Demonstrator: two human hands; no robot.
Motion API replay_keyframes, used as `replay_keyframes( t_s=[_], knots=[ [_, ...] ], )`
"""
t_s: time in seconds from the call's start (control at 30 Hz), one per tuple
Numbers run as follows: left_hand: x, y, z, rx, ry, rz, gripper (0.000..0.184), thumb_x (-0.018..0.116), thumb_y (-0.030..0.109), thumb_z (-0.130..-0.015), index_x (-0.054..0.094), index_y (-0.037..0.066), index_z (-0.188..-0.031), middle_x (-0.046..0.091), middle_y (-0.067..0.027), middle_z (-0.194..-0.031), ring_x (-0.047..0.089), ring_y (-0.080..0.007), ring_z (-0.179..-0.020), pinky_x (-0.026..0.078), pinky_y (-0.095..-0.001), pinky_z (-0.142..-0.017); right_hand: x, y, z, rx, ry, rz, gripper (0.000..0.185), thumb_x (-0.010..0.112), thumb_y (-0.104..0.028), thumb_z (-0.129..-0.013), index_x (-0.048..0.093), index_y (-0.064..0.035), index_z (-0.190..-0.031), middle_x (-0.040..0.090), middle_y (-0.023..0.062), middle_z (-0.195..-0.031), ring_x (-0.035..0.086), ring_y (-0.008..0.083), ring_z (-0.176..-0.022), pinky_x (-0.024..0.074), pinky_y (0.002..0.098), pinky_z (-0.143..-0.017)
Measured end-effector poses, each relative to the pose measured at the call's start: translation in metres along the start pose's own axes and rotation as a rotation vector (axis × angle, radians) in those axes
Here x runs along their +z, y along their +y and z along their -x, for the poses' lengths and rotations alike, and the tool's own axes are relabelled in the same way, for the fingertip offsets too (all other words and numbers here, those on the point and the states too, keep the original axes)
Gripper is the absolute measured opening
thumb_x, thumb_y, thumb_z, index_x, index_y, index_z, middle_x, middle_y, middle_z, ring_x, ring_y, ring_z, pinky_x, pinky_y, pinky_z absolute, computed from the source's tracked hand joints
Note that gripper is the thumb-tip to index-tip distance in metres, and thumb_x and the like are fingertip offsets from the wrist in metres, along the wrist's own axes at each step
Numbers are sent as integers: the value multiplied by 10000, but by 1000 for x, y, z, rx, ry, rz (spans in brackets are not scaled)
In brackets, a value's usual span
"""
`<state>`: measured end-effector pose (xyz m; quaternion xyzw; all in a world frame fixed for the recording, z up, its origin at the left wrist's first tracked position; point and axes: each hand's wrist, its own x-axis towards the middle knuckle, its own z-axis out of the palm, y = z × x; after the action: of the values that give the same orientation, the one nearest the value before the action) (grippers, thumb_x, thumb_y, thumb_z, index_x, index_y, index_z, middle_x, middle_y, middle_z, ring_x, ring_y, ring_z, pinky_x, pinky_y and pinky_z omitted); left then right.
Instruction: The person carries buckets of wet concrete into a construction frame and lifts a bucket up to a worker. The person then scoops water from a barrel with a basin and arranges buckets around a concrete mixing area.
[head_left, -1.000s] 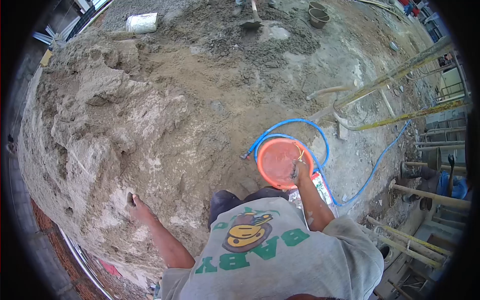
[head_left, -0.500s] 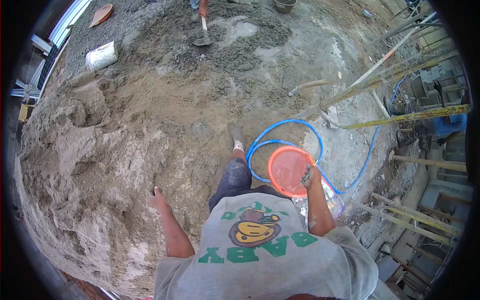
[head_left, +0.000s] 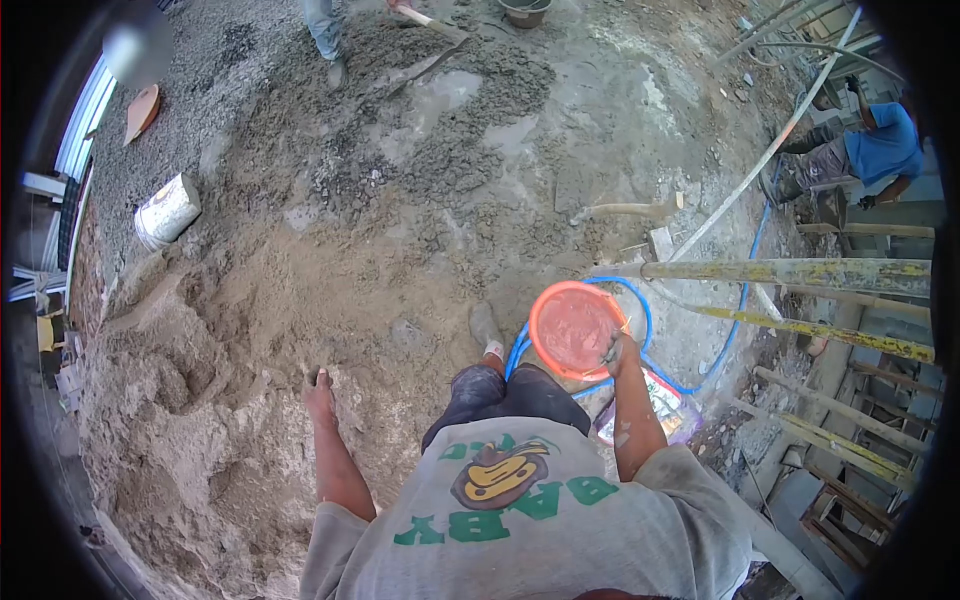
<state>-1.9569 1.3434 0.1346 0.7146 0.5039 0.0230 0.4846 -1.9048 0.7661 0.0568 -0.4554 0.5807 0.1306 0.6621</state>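
An orange-red bucket, greyish inside, is in my right hand, whose fingers are closed over its right rim. A bit of yellow cord shows at the rim beside my fingers. My left hand hangs free over the sand pile, with nothing visible in it; its thumb and a dark fingertip stand slightly apart. Looping behind and beneath the bucket is a blue hose. A printed bag lies on the ground by my right forearm.
Wet concrete mix spreads ahead, where a co-worker works a long-handled shovel. A white bucket lies left, a dark tub at the top. Yellow-stained poles jut in from the right, near another person in blue.
My view has shifted, and the bucket hangs slightly higher in the picture, still in my right hand. The co-worker's shovel has swung into a slant. The person in blue shows more fully.
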Motion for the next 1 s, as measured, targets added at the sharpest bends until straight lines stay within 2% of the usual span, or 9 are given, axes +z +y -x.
replay_keyframes(
  t_s=[0.07, 0.2, 0.5, 0.63, 0.73, 0.8, 0.87, 0.93, 1.0],
  knots=[
    [8, 61, -7, 59, -25, -2, 250, 527, 190, -798, 536, -11, -947, 547, -56, -786, 515, -143, -694, 407, -277, -642, 25, -26, -7, -6, -10, -57, 137, 439, -195, -802, 452, -129, -683, 386, 6, -512, 378, 164, -423, 342, 332, -440],
    [36, 93, -58, 105, -120, 20, 245, 530, 178, -797, 514, 10, -975, 532, -50, -824, 516, -149, -707, 412, -278, -659, 76, -95, 0, -71, -162, -179, 132, 448, -210, -797, 456, -156, -677, 391, -14, -515, 375, 157, -422, 344, 336, -455],
    [158, 136, -41, 3, -250, -5, 219, 510, 208, -820, 503, 43, -964, 573, -42, -776, 559, -126, -641, 369, -224, -492, 176, -247, -20, -170, -281, -146, 136, 499, -226, -773, 468, -156, -662, 405, -23, -521, 386, 128, -423, 359, 307, -453],
    [206, 113, -63, -183, -160, 78, 243, 493, 234, -822, 477, 71, -1000, 585, -71, -792, 569, -167, -630, 379, -258, -482, 223, -307, -75, -197, -213, -33, 116, 537, -200, -745, 482, -132, -668, 416, -10, -525, 396, 123, -414, 332, 284, -386],
    [258, 94, -93, -488, -60, -28, 264, 495, 231, -819, 451, 75, -1028, 574, -68, -768, 544, -174, -576, 369, -271, -462, 234, -335, -131, -154, -135, -34, 165, 555, -213, -731, 513, -57, -701, 413, 18, -536, 411, 135, -426, 351, 302, -382],
    [301, 150, -85, -379, -278, -142, 280, 504, 236, -818, 449, 90, -1051, 571, -51, -770, 541, -144, -601, 364, -254, -484, 227, -347, -143, -158, -74, -10, 153, 543, -200, -737, 515, -50, -742, 426, 22, -549, 417, 135, -427, 352, 297, -388],
    [359, 236, -65, -170, -337, -70, 280, 508, 243, -819, 460, 104, -1057, 566, -27, -774, 540, -115, -641, 369, -233, -506, 228, -373, -158, -209, -77, -48, 150, 537, -201, -739, 511, -54, -757, 425, 20, -551, 414, 133, -423, 348, 292, -388],
    [409, 301, -73, -58, -398, -56, 323, 495, 280, -819, 464, 115, -1095, 589, -39, -867, 569, -147, -734, 413, -290, -611, 233, -414, -158, -140, -74, -89, 140, 533, -194, -742, 507, -58, -762, 423, 18, -543, 410, 131, -416, 341, 289, -384],
    [451, 359, -74, 80, -476, -52, 309, 512, 263, -813, 481, 98, -1072, 589, -42, -871, 565, -135, -723, 415, -269, -600, 223, -431, -166, -109, -59, -155, 132, 529, -193, -745, 503, -64, -760, 419, 16, -534, 404, 129, -408, 334, 286, -380]
  ],
)
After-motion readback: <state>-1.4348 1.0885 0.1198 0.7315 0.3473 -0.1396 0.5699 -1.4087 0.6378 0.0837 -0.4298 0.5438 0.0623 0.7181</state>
